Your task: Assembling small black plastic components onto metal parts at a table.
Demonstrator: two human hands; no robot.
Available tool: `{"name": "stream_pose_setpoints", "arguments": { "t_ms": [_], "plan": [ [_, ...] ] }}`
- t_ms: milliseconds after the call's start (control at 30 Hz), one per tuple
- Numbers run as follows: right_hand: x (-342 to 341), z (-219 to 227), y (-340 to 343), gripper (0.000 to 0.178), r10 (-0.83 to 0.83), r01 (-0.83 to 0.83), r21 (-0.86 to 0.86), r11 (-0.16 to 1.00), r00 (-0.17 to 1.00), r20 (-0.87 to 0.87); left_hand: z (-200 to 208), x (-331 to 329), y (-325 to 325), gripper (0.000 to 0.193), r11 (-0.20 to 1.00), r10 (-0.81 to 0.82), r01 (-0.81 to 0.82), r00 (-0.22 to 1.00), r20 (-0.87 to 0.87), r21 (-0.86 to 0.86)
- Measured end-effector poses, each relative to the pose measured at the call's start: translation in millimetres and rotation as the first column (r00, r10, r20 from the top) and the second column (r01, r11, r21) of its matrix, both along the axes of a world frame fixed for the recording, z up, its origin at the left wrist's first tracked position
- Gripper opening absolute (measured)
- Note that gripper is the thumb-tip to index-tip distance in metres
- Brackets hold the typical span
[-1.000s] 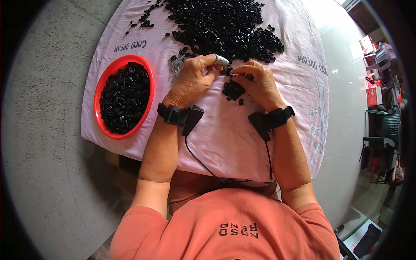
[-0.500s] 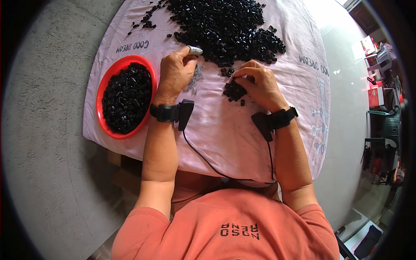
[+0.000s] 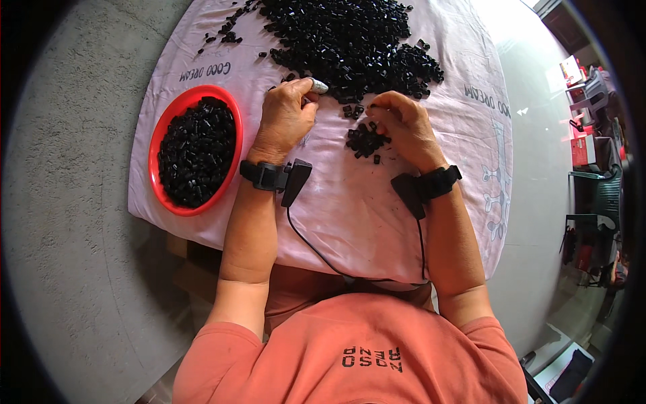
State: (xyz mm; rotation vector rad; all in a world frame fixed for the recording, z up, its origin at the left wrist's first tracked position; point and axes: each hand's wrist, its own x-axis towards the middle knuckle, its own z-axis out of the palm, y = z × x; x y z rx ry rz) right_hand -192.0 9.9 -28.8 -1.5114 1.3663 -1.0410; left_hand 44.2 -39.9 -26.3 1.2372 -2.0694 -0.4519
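Note:
My left hand (image 3: 286, 116) rests on the pale printed cloth (image 3: 350, 209), its fingers closed on a small silvery tool (image 3: 316, 85) that points right toward the big heap of small black plastic pieces (image 3: 350, 40). My right hand (image 3: 407, 124) hovers just right of it, fingertips pinched together on a small black piece at the heap's near edge. A small separate cluster of black pieces (image 3: 365, 141) lies under the right hand's thumb side. Both wrists wear black bands with wired sensor boxes.
A red round bowl (image 3: 156, 145) full of black pieces sits on the cloth's left side, close to my left wrist. The cloth covers a small table on a grey concrete floor. Shelves and boxes stand far to the right.
My left hand has drawn away from the right hand, to the left, with the silvery tool in it. The right hand stays by the small cluster.

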Motion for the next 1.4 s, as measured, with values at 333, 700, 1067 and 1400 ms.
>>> {"name": "stream_pose_setpoints", "arguments": {
  "t_ms": [333,700,1067,1400],
  "plan": [
    [4.8,-5.1,-2.0,0.013,-0.119,0.108,0.064,0.992,0.972,0.204,-5.1,4.0,-5.8,0.025,0.998,-0.023,0.022,1.000,-0.012,-0.057],
    [4.7,-7.7,-1.9,0.013,-0.104,0.067,0.109,0.992,0.921,0.375,1.2,-0.4,-3.1,0.020,0.989,0.046,-0.004,0.960,-0.277,0.150],
    [4.7,-8.1,-1.1,0.014,-0.010,-0.001,0.028,1.000,0.924,0.383,-2.7,8.4,-6.9,0.019,0.986,0.010,0.039,0.957,-0.289,0.161],
    [7.2,-9.5,-1.3,0.013,0.036,-0.012,-0.094,0.995,0.967,0.251,12.2,-14.3,10.3,0.019,0.882,-0.121,0.338,0.835,-0.536,0.327]
  ]
}}
